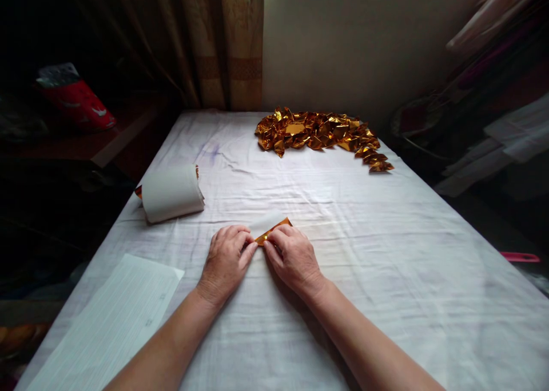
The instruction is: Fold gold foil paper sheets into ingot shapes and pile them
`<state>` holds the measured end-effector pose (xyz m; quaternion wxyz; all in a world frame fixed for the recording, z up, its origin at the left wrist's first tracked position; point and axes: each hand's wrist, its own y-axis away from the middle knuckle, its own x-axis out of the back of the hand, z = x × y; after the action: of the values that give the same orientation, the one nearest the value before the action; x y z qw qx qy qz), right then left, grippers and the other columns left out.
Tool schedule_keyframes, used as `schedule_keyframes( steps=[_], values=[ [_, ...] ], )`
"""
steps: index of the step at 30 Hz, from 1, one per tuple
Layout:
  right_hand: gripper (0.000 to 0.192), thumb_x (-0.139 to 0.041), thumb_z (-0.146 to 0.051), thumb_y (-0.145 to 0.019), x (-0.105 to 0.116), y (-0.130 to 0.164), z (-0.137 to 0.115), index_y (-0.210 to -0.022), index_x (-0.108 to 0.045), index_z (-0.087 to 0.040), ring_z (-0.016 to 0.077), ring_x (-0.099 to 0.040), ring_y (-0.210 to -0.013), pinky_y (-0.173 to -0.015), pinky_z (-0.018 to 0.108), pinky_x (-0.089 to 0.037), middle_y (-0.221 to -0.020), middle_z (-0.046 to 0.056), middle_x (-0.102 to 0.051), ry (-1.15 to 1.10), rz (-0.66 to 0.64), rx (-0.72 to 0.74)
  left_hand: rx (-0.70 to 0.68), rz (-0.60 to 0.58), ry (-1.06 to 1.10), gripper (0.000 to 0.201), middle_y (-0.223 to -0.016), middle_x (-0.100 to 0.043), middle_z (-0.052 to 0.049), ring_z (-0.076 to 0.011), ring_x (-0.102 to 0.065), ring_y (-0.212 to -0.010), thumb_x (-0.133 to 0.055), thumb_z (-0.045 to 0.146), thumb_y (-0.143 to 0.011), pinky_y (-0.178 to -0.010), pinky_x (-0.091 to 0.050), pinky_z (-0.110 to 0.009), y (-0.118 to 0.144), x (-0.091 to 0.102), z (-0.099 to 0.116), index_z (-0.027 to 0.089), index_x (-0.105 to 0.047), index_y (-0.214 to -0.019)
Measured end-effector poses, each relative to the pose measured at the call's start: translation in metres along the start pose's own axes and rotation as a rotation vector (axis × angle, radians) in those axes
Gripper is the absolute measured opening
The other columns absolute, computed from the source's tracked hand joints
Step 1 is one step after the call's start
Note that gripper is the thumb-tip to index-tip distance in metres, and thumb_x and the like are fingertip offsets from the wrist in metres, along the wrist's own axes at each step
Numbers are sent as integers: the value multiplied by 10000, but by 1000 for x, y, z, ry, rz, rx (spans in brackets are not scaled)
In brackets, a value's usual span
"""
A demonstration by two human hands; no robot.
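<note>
A small sheet of gold foil paper (274,224) with a white back lies at the middle of the table, its near edge turned up to show gold. My left hand (227,256) pinches its left corner between thumb and fingers. On the same gold edge, a little to the right, my right hand (295,254) is closed with thumb and forefinger on the fold. The fingers hide part of the paper. Beyond the hands, a heap of folded gold foil pieces (317,131) spreads along the far right of the table.
A curled stack of white-backed foil sheets (171,194) rests at the left. Nearer me lies a lined paper sheet (115,316). White cloth (407,299) covers the table. A red container (79,99) stands on a side surface, and a curtain (214,42) hangs behind.
</note>
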<state>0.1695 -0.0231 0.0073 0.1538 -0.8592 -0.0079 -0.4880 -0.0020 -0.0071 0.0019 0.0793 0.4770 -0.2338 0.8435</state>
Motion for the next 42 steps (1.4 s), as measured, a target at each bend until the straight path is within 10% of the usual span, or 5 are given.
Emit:
schedule_keyframes(
  steps=[42],
  values=[
    [82, -640, -153, -834, -6, -6, 14, -794, -640, -224, 159, -567, -779, -697, 272, -432, -843, 11, -604, -159, -20, -19, 156, -83, -90, 36, -946, -612, -28, -235, -533, -948, -576, 211, -867, -831, -420, -389, -11, -3, 3, 247, -578, -867]
  ],
)
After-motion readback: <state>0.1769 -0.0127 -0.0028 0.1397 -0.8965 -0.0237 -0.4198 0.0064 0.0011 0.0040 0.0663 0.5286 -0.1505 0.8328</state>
